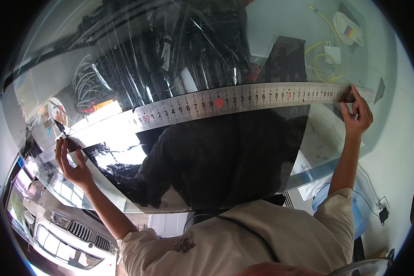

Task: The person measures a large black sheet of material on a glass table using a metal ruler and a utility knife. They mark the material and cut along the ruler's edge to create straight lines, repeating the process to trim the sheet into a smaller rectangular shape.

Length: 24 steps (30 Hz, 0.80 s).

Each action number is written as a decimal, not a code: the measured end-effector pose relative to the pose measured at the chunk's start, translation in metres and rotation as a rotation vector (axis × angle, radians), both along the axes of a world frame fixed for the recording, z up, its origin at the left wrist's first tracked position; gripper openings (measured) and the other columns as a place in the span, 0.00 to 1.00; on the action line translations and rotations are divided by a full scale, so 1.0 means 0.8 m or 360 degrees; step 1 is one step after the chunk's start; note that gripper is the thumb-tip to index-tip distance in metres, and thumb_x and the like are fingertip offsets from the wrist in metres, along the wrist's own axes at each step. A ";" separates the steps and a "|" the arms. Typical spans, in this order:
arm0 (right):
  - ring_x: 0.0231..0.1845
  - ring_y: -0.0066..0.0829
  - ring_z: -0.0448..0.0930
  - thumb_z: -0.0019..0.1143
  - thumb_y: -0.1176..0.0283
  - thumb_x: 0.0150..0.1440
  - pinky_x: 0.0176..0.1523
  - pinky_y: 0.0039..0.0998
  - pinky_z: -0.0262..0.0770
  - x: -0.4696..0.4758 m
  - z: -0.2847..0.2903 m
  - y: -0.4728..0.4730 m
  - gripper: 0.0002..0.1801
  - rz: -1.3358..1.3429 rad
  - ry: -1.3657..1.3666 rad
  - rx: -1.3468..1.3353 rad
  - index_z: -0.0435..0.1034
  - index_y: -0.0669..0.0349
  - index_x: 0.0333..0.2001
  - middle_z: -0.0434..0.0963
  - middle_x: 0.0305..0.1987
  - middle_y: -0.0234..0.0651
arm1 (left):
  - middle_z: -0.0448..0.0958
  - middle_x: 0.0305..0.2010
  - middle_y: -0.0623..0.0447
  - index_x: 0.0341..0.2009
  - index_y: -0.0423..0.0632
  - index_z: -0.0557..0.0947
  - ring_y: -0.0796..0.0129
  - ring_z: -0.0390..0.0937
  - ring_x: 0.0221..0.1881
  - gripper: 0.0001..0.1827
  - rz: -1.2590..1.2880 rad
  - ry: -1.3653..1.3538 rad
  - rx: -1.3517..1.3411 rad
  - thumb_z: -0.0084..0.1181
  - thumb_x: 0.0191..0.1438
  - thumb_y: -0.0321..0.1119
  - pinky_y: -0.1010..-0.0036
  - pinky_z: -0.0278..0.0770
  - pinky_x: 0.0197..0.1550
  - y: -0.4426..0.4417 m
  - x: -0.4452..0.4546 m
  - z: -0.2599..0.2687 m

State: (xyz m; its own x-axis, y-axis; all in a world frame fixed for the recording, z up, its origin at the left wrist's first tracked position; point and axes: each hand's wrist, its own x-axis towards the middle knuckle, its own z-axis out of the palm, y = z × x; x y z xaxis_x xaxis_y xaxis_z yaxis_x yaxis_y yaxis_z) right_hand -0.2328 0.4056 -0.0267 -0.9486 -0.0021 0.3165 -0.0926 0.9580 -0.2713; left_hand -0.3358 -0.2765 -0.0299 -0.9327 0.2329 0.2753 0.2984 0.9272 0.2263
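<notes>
A long steel ruler (207,103) lies across a sheet of glossy black film (220,155) on a glass tabletop (321,148). My left hand (74,165) is at the ruler's left end, its fingers spread and fingertips down near the end and the film's corner. My right hand (358,112) touches the ruler near its right end, with the index finger stretched over its upper edge and the other fingers curled. A small thin thing shows between the curled fingers; I cannot tell what it is. Glare hides the ruler's markings at the left.
Beyond the ruler lie a dark film offcut (284,58) and a small black-handled tool (166,55). Under or behind the glass show a yellow cable (315,67), coiled grey cables (84,81) and glossy black wrapped material (131,51). A car (72,227) stands at lower left.
</notes>
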 end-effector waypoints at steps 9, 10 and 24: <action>0.17 0.17 0.55 0.73 0.74 0.34 0.22 0.23 0.51 -0.001 0.002 -0.002 0.32 0.0020 -0.0022 -0.0033 0.76 0.60 0.49 0.54 0.17 0.23 | 0.74 0.55 0.44 0.50 0.40 0.78 0.51 0.71 0.58 0.20 0.0017 0.0026 -0.0039 0.56 0.57 0.38 0.59 0.68 0.59 0.000 -0.002 0.001; 0.17 0.17 0.55 0.73 0.74 0.34 0.22 0.23 0.51 -0.001 0.002 -0.002 0.32 0.0018 -0.0025 -0.0043 0.76 0.60 0.49 0.54 0.17 0.23 | 0.74 0.55 0.44 0.50 0.40 0.78 0.51 0.71 0.58 0.20 0.0015 0.0030 -0.0040 0.56 0.57 0.39 0.59 0.68 0.59 0.000 -0.002 0.001; 0.17 0.17 0.55 0.74 0.74 0.33 0.22 0.23 0.52 -0.003 0.001 -0.002 0.34 0.0017 -0.0048 -0.0084 0.75 0.60 0.50 0.55 0.17 0.23 | 0.74 0.55 0.44 0.50 0.39 0.78 0.52 0.71 0.57 0.21 -0.0003 0.0036 -0.0090 0.56 0.58 0.42 0.59 0.68 0.59 -0.002 -0.002 0.001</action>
State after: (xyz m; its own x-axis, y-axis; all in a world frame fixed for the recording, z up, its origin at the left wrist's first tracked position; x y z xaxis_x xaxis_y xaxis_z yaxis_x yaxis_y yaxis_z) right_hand -0.2350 0.4042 -0.0256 -0.9577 0.0038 0.2878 -0.0937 0.9412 -0.3245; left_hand -0.3372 -0.2784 -0.0291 -0.9261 0.2502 0.2825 0.3043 0.9378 0.1669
